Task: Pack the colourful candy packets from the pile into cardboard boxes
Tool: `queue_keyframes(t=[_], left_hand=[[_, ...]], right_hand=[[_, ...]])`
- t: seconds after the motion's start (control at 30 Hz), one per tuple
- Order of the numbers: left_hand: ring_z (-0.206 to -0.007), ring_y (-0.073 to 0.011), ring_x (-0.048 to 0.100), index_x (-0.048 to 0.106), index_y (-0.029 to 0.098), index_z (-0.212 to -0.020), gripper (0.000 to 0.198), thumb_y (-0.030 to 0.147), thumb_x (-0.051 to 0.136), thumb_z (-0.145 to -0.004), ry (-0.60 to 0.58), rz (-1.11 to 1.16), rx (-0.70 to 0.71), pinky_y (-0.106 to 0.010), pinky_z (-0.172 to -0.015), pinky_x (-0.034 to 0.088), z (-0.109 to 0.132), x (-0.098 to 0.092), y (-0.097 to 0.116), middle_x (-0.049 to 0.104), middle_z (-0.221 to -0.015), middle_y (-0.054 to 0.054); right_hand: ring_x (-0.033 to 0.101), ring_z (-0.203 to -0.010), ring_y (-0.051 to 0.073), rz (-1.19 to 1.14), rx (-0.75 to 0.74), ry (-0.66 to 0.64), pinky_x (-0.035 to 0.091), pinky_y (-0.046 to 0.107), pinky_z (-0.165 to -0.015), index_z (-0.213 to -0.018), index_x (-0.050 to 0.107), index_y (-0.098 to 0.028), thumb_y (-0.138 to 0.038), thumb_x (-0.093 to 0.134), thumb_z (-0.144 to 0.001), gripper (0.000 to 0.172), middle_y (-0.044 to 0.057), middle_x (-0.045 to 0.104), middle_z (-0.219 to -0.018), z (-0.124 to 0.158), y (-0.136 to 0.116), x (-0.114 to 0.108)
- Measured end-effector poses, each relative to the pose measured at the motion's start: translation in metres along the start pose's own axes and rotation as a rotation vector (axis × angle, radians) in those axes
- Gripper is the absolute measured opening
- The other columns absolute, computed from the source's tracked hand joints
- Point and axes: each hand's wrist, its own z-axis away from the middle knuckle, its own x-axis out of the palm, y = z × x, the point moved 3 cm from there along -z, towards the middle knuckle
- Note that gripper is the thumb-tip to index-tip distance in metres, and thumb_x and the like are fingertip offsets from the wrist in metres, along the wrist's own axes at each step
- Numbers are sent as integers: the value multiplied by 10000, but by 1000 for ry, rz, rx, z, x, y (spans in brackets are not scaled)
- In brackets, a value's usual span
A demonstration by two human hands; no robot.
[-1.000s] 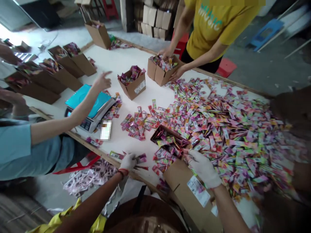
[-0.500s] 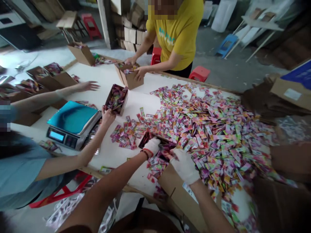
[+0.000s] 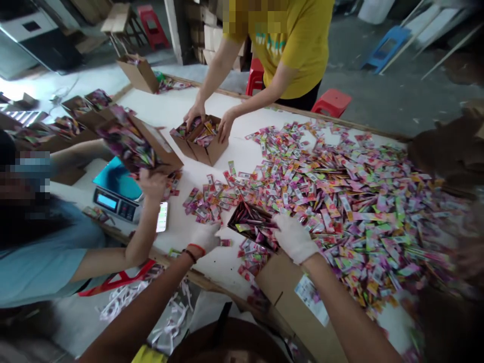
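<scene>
The white-gloved right hand (image 3: 297, 238) lies at the open brown cardboard box (image 3: 235, 218), perhaps steadying it; its grip and the white-gloved left hand's (image 3: 206, 238) are unclear.

My right hand (image 3: 297, 239) was at the packed box (image 3: 235, 218), frame centre; left hand (image 3: 206, 239), lower centre, beside a loose packet (image 3: 226, 243). Packet pile (image 3: 340, 201) filled right. Scale (image 3: 117, 205) sat left, near a carton (image 3: 161, 150) tilted in a co-worker's hand (image 3: 153, 184).

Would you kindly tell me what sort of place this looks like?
Probably a small packing workshop: colourful packets are heaped across the table, cardboard boxes hold more, and a digital scale stands nearby.
</scene>
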Motion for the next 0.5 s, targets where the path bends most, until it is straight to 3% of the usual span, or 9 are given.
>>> queue_keyframes(t=[0.07, 0.1, 0.17, 0.23, 0.33, 0.43, 0.5], left_hand=[[-841, -225, 623, 581, 180, -1094, 426, 124, 593, -672, -34, 14, -54, -303, -708, 453, 4, 40, -15, 563, -1132, -115], [-816, -207, 626, 573, 182, -1104, 440, 102, 587, -672, -44, 23, -75, -289, -691, 451, 6, 58, -20, 554, -1147, -110], [-781, -180, 624, 582, 177, -1047, 352, 74, 541, -712, -46, 50, -108, -265, -673, 445, 10, 81, -28, 583, -1066, -87], [-788, -170, 615, 579, 167, -992, 245, 86, 461, -793, -13, 87, -135, -253, -683, 448, 14, 81, -34, 608, -941, -67], [-923, -169, 579, 535, 158, -1088, 267, 158, 347, -897, 139, 148, -123, -252, -775, 457, 20, 42, -28, 595, -987, -79], [-1018, -170, 529, 549, 187, -1121, 288, 185, 355, -908, 335, 157, 209, -262, -853, 443, 23, -16, 12, 545, -1100, -84], [-956, -182, 546, 613, 201, -1022, 271, 173, 379, -889, 258, 23, 403, -276, -792, 454, 22, -39, 47, 553, -1046, -78]], right_hand=[[561, -1026, 263, 44, 91, 136, 420, 344, -843, -1122, 581, -176, -318, 550, -798, 355, 125, 606, -1131, -5, 13, -5], [551, -1045, 272, 55, 115, 121, 416, 352, -855, -1175, 554, -172, -323, 566, -785, 418, 132, 590, -1167, -11, 18, -2], [562, -1040, 264, 34, 117, -44, 422, 347, -847, -1234, 529, -185, -337, 534, -810, 450, 127, 599, -1172, -27, 27, 12], [578, -1027, 246, 11, 93, -204, 424, 335, -842, -1227, 553, -202, -312, 466, -848, 404, 116, 631, -1131, -40, 32, 28], [582, -1044, 243, 28, 48, -249, 421, 342, -862, -1222, 573, -220, -273, 421, -856, 400, 116, 640, -1126, -47, 25, 36], [603, -1015, 253, 48, 11, -244, 440, 362, -839, -1239, 561, -237, -256, 390, -848, 427, 118, 646, -1117, -37, 3, 31], [626, -968, 255, 58, -17, -218, 459, 362, -803, -1189, 593, -227, -235, 369, -841, 414, 122, 662, -1084, -28, -17, 26]])
